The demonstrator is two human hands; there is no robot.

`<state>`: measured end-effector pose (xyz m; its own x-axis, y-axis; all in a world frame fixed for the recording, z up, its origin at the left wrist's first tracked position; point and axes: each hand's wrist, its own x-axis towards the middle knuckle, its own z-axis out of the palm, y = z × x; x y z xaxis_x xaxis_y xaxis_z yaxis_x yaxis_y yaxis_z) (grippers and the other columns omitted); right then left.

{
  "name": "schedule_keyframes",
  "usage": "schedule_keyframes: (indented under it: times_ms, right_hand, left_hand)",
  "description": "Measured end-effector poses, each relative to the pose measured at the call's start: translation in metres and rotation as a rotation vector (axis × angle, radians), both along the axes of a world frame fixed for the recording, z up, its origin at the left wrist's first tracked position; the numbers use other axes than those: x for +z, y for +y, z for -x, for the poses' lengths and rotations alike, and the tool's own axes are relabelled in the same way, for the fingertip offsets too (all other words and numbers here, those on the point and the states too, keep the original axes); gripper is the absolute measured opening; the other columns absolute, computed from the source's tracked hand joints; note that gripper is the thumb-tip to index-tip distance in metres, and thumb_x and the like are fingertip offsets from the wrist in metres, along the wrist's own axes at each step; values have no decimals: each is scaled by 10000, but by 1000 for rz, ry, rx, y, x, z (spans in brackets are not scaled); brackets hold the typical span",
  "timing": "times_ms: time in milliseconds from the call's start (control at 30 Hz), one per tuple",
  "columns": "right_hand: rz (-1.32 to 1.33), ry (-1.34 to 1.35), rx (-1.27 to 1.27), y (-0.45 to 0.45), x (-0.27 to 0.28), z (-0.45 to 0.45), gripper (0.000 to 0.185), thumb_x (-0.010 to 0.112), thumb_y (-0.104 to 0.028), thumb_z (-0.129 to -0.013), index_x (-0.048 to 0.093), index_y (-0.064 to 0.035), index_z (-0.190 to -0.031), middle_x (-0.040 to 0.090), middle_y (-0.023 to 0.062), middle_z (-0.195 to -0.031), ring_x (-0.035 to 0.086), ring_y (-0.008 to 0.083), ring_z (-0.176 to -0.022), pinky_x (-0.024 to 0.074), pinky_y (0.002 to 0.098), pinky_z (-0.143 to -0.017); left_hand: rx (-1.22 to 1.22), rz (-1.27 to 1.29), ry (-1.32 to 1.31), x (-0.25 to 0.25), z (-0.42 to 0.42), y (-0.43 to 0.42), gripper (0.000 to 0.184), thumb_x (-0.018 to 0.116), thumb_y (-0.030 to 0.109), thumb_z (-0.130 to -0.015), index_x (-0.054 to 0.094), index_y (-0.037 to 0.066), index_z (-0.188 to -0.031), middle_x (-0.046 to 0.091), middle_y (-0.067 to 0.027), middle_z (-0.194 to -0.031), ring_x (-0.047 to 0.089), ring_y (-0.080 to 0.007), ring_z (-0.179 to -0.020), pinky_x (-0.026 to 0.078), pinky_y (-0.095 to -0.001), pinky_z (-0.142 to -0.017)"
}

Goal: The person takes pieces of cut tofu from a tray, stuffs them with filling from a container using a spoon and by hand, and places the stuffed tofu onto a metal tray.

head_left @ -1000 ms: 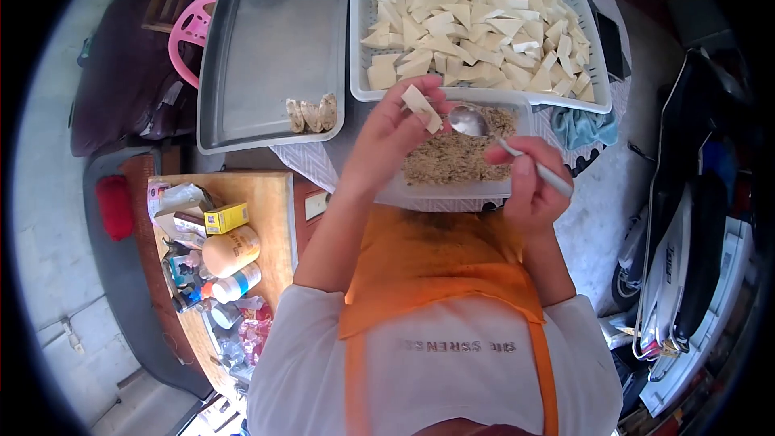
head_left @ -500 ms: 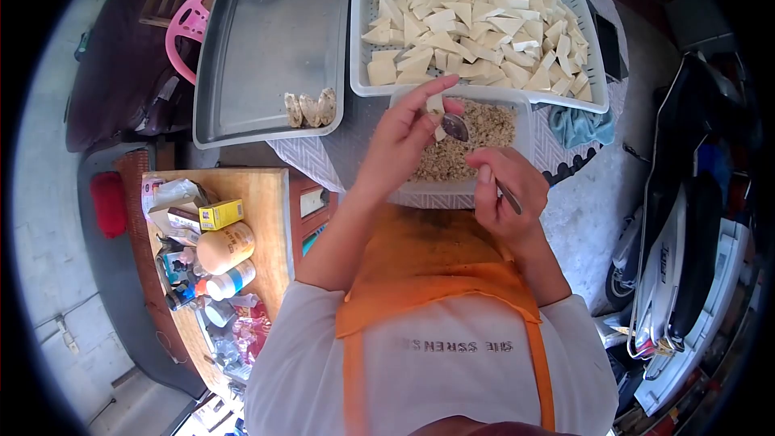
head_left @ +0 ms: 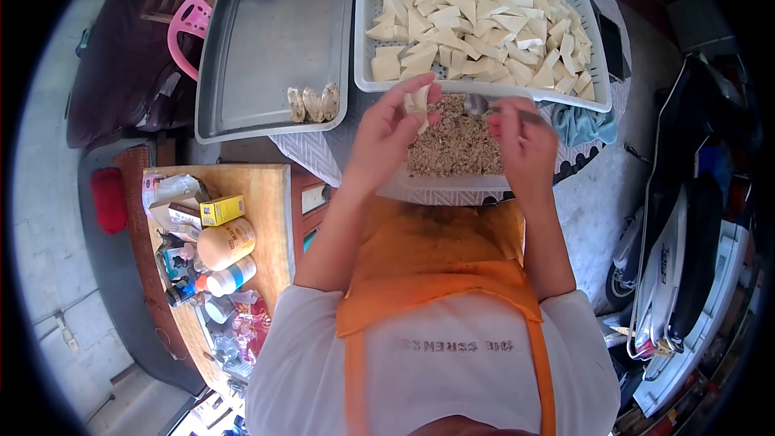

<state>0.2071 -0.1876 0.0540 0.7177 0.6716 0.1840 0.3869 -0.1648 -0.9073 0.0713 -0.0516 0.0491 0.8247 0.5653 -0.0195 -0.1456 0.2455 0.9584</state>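
My left hand [head_left: 386,136] is closed round a pale triangular tofu piece [head_left: 416,102], held above the left side of a container. In my right hand [head_left: 525,141] is a metal spoon [head_left: 476,104], its bowl over the far side of the crumbly brown minced filling [head_left: 456,145]. That filling lies in a clear plastic container [head_left: 452,182] close in front of my apron. Behind it, many tofu triangles [head_left: 476,24] are heaped in a white perforated tray [head_left: 601,73]. Several filled tofu pieces [head_left: 313,103] stand in the near right corner of a metal tray [head_left: 274,32].
A blue-green cloth [head_left: 583,123] lies at the table's right edge. To my left, a wooden side table [head_left: 270,194] carries bottles, a yellow box [head_left: 222,210] and packets. A pink round-rimmed object [head_left: 190,24] is beyond the metal tray. A parked scooter [head_left: 674,266] stands at right.
My right hand has moved forward, carrying the spoon away from the tofu piece to the far side of the filling. My left hand has shifted slightly left, still holding the tofu.
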Motion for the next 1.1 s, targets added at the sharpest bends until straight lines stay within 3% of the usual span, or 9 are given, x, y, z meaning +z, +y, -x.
schedule_keyframes:
  times_ms: [67, 100, 200, 300, 533, 667, 867, 967, 1100]
  right_hand:
    - [338, -83, 119, 9, -8, -6, 188, 502, -138, -926, 629, -3, -954, 625, 145, -686, 642, 295, -654, 507, 363, -633]
    - [206, -58, 207, 16, -21, -4, 200, 513, -176, -927, 619, -22, -999, 626, 140, -663, 648, 288, -673, 498, 388, -642]
    - [200, 253, 350, 16, -30, 0, 225, 498, -181, -946, 612, 3, -1008, 652, 130, -706, 655, 258, -671, 511, 351, -618]
    - [1, 618, 265, 7, -30, -7, 241, 466, -168, -967, 615, 19, -1003, 672, 110, -766, 657, 196, -665, 522, 289, -600]
    - [-286, 657, 98, -31, 4, -24, 221, 462, -139, -967, 616, 16, -993, 643, 92, -737, 591, 122, -569, 467, 237, -485]
    - [-363, 543, 34, -27, 11, -14, 190, 471, -118, -961, 619, -3, -990, 620, 71, -701, 548, 96, -535, 439, 224, -468]
    - [-295, 354, -3, -22, 8, -1, 134, 499, -99, -949, 599, -16, -917, 618, 40, -684, 547, 74, -535, 441, 223, -470]
    - [-159, 164, 14, -23, 14, 3, 113, 525, -92, -928, 594, -17, -881, 622, 49, -673, 577, 94, -538, 452, 250, -474]
    - [-44, -185, 45, -14, 21, 12, 58, 574, -72, -872, 597, -20, -864, 622, 98, -682, 615, 188, -544, 476, 302, -502]
  left_hand:
    - [0, -18, 5, 1, -1, 1, 434, 383, -48, -888, 480, 9, -1308, 561, -126, -1245, 537, -177, -1150, 453, -326, -983]
    - [-9, -20, 14, 2, -1, 1, 437, 376, -50, -884, 481, 6, -1305, 559, -130, -1248, 538, -182, -1152, 453, -327, -984]
    - [4, -21, 105, 14, 0, 1, 444, 360, -51, -871, 482, -7, -1295, 550, -141, -1257, 535, -196, -1167, 451, -341, -992]
    - [35, -2, 74, 11, 0, 4, 452, 359, -52, -857, 492, -5, -1286, 558, -133, -1249, 529, -197, -1177, 466, -325, -958]
    - [-127, -176, 145, 1, -13, -4, 493, 387, -63, -823, 502, 23, -1295, 572, -83, -1242, 511, -137, -1147, 406, -248, -938]
    - [-215, -200, 52, -11, -27, -17, 504, 394, -65, -808, 501, 21, -1293, 569, -63, -1239, 513, -118, -1115, 403, -258, -954]
    - [-201, 304, 59, -2, -25, -21, 485, 405, -33, -853, 483, 45, -1325, 544, -68, -1263, 533, -139, -1111, 459, -282, -914]
    - [-227, 393, 49, 0, -23, -20, 470, 435, 2, -876, 468, 54, -1342, 528, -86, -1282, 536, -149, -1117, 455, -288, -927]
    - [-175, 28, 148, -16, -29, -30, 422, 439, 16, -894, 478, 37, -1313, 553, -99, -1241, 556, -177, -1078, 448, -301, -924]
